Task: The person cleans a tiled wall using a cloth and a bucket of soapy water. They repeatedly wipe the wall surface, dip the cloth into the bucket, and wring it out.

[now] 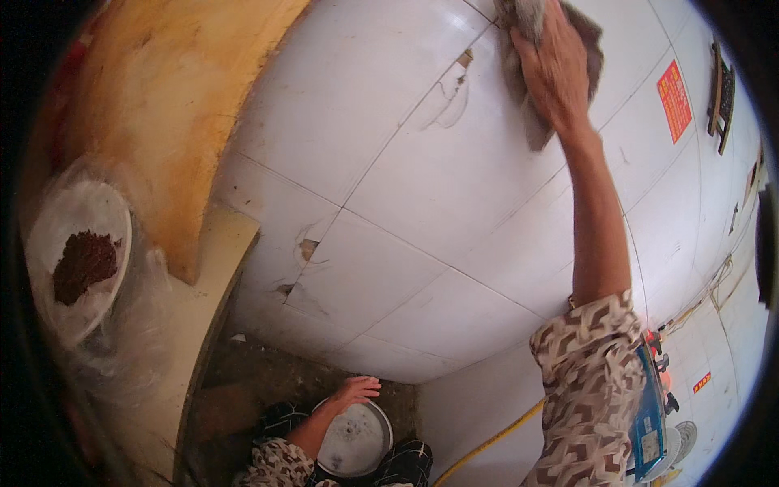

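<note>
My right hand (557, 79) is raised high with a grey-brown cloth (593, 36) under its palm and fingers, pressed to the white tiled wall (414, 164). Part of the cloth hangs down past the wrist. Low in the view, my left hand (356, 391) has its fingers extended over the far rim of a round, whitish pan or basin (353, 438), which sits between my knees. Nothing shows in the left hand. The wall tiles have dark joints and several chipped spots (309, 248).
On the left, a yellowish board (170, 122) leans over a cream tabletop (225, 234), beside a white plate (125, 243) of dark red-brown food with clear plastic around it. A yellow hose (493, 435), a blue appliance (651, 420) and a red notice (674, 102) are at right.
</note>
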Demonstrator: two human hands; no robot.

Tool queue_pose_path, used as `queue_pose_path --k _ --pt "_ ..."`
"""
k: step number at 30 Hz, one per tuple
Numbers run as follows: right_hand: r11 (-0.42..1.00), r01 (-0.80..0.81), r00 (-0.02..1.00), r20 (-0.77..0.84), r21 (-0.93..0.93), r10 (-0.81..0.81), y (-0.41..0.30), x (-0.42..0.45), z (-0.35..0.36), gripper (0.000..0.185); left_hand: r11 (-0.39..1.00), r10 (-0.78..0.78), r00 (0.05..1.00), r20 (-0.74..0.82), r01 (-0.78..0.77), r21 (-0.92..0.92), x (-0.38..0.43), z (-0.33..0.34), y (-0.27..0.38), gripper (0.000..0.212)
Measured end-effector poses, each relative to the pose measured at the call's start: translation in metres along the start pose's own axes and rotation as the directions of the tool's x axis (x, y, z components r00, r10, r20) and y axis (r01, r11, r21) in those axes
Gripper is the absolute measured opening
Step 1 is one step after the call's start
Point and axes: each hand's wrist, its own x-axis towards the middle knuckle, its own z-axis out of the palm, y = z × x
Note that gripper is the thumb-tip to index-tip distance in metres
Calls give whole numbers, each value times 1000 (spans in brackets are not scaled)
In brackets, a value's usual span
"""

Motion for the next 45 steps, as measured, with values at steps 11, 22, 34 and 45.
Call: queue_pose_path --k 11,22,34,45 --pt "965 115 984 157 -236 -78 -50 -42 16 60 998 -61 998 14 61 -2 8 22 5 63" --pt "960 52 999 1 -277 -54 -89 -48 47 37 986 -126 992 6 125 -107 -2 27 30 64" --pt "983 59 985 -149 -175 -86 -121 -22 99 40 945 -181 980 -78 151 -292 -53 36 104 59" --pt "684 -423 905 321 595 280 -243 -175 89 37 785 18 997 -79 -63 -616 -117 68 273 64"
